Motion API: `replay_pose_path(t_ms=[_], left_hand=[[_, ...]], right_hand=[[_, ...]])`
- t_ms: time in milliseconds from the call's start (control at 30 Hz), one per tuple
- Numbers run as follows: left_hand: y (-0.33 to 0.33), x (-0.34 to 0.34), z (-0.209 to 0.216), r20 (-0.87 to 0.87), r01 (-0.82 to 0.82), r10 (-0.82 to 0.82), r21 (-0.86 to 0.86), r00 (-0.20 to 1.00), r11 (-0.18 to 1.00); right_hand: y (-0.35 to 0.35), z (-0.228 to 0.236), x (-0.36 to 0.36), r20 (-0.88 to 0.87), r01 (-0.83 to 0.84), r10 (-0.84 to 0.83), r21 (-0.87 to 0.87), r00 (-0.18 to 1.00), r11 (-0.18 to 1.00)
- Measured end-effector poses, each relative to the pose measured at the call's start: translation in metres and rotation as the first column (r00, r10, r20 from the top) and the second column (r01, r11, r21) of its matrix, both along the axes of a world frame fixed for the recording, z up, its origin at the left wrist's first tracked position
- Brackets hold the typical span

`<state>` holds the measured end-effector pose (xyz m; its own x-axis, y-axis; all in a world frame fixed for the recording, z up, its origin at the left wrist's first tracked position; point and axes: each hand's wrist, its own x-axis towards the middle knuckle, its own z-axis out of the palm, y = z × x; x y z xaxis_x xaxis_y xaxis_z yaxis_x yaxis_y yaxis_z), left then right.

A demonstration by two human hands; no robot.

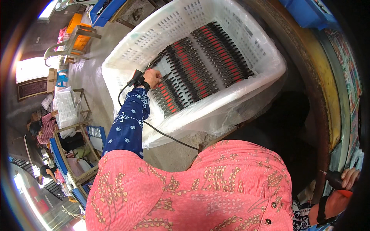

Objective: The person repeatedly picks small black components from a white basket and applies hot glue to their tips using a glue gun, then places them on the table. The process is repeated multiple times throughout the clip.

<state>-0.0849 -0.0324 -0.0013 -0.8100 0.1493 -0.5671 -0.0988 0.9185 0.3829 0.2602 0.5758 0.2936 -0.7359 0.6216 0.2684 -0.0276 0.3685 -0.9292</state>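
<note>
My left hand reaches into a white plastic crate lined with clear plastic film. Its fingers are curled together at the far end of a short row of slim black-and-red tools; whatever they pinch is too small to make out. A black strap with a small device circles that wrist, and a cable trails from it. More black-and-red tools lie side by side in long rows in the crate. At the lower right rim, my right hand is closed around a black-and-red tool with a thin metal tip.
A curved yellowish metal edge runs down the right side, with a blue bin above it. On the left stand a wooden frame, a chair and an orange crate. Another person is in the left background.
</note>
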Motion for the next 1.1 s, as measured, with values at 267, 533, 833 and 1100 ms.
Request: replay_pose_path(t_ms=[267, 533, 833, 1100], left_hand=[[0.005, 0.008, 0.004, -0.233, 0.101, -0.157, -0.236, 0.960, 0.966], [0.007, 0.014, -0.010, -0.363, 0.143, -0.250, -0.297, 0.898, 0.944], [-0.008, -0.018, -0.007, -0.601, -0.125, -0.004, -0.174, 0.799, 0.977], [-0.003, -0.013, -0.004, -0.573, -0.146, -0.100, -0.367, 0.814, 0.919]], right_hand=[[-0.030, 0.010, -0.029, -0.056, -0.187, 0.180, -0.174, 0.982, 0.967], [-0.034, 0.008, -0.025, 0.015, -0.049, 0.049, 0.020, 0.999, 0.999], [-0.039, 0.006, -0.024, 0.010, -0.185, 0.185, 0.128, 0.983, 0.974], [-0.036, 0.012, -0.031, -0.072, -0.220, 0.212, -0.140, 0.975, 0.965]])
